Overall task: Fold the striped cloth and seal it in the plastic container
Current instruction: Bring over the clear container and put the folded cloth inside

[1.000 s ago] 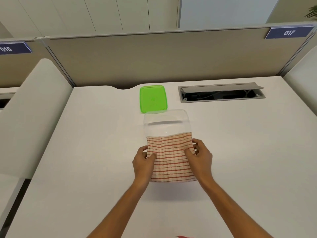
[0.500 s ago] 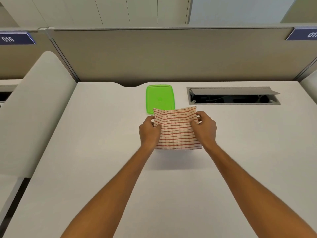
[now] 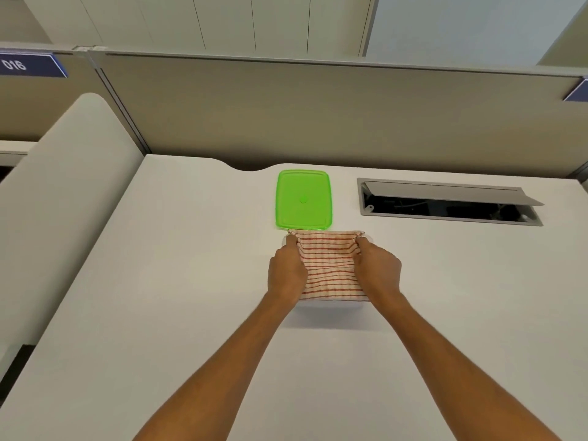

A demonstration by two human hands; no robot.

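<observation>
our left hand (image 3: 286, 271) and right hand (image 3: 378, 271) both grip the folded striped cloth (image 3: 329, 265) over the container (image 3: 334, 301), green lid (image 3: 304, 198) just behind.

Both hands hold the folded striped cloth (image 3: 329, 265) over the clear plastic container (image 3: 331, 301): the left hand (image 3: 286, 270) grips its left edge, the right hand (image 3: 378, 271) its right edge. The green lid (image 3: 304, 199) lies flat just beyond, near the far edge of the white surface (image 3: 191, 281).
</observation>
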